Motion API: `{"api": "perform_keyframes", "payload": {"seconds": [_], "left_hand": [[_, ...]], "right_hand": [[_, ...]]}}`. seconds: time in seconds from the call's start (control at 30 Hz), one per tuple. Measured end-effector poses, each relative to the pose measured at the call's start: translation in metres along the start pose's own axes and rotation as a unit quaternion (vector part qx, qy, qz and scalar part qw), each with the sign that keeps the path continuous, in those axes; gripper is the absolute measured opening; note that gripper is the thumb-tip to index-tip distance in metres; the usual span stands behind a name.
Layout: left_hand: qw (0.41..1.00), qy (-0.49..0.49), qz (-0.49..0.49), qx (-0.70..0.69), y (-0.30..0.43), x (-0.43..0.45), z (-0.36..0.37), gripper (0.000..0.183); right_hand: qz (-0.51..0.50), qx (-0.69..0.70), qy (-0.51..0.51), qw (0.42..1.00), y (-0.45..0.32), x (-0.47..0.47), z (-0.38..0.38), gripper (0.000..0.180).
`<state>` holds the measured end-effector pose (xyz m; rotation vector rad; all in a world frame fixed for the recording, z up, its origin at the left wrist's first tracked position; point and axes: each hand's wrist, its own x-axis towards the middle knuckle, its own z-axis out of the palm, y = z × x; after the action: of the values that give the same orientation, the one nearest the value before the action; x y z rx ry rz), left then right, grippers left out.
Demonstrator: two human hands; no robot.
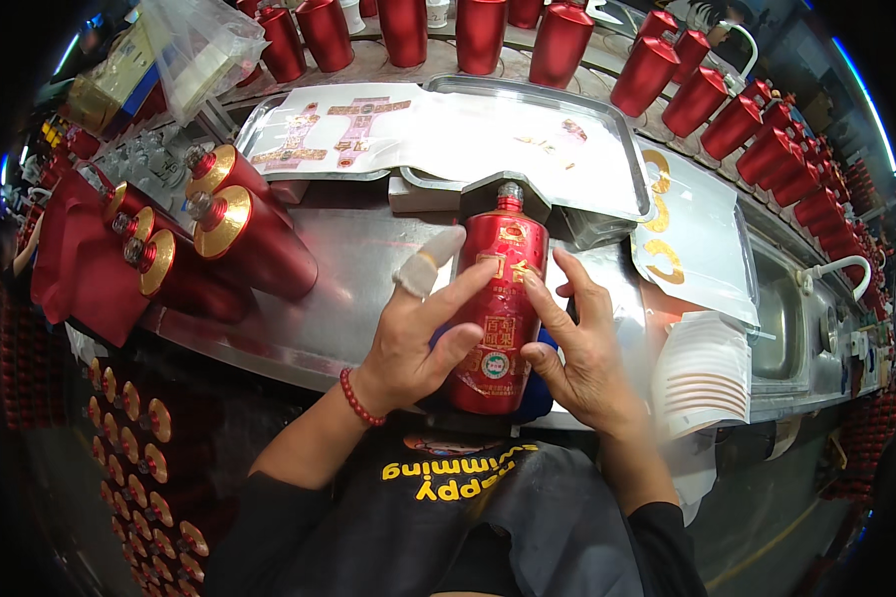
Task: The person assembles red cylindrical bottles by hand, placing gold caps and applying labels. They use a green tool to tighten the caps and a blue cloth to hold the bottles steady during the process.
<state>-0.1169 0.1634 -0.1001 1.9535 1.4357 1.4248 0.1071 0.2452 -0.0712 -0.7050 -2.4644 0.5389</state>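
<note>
A red bottle (499, 298) with gold decals on its face lies in front of me, its clear stopper pointing away into a dark notched support (541, 210). On the left side of the bottle is my left hand (422, 339), wearing a white covering on one finger, with a fingertip on the gold lettering. Opposite it, the fingers of my right hand (586, 343) touch the bottle's right side near the lettering. Neither hand closes around the bottle. Beyond it, white sheets with pink and gold decals (358, 123) lie on metal trays (635, 149).
Several red bottles with gold collars (257, 239) lean at the left beside a red cloth (82, 254). To the right are a sheet of curved gold decals (664, 216), stacked white papers (705, 373) and a sink (776, 321). Red bottles (481, 37) line the far conveyor.
</note>
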Motion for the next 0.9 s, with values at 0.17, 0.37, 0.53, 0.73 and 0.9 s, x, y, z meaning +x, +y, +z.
{"api": "perform_keyframes", "payload": {"seconds": [0.17, 0.37, 0.53, 0.73, 0.9], "left_hand": [[1.000, -0.021, -0.005, 0.022, -0.005, 0.022, 0.006, 0.055], [0.999, -0.029, -0.012, 0.039, 0.000, 0.023, 0.005, 0.063], [0.998, -0.040, -0.015, 0.053, 0.001, 0.019, 0.007, 0.064], [0.998, -0.033, -0.027, 0.044, 0.007, 0.016, 0.009, 0.065], [0.999, -0.027, -0.035, 0.031, -0.002, 0.011, 0.009, 0.064]], "right_hand": [[0.015, -0.014, -0.007, 1.000, 0.001, 0.013, 0.002, 0.067], [0.018, 0.016, 0.001, 1.000, 0.003, 0.016, 0.002, 0.067], [0.010, 0.007, 0.002, 1.000, 0.003, 0.010, 0.004, 0.061], [0.008, 0.026, 0.005, 1.000, -0.001, 0.008, 0.006, 0.060], [0.017, 0.010, -0.014, 1.000, 0.000, 0.007, 0.003, 0.061]]}}
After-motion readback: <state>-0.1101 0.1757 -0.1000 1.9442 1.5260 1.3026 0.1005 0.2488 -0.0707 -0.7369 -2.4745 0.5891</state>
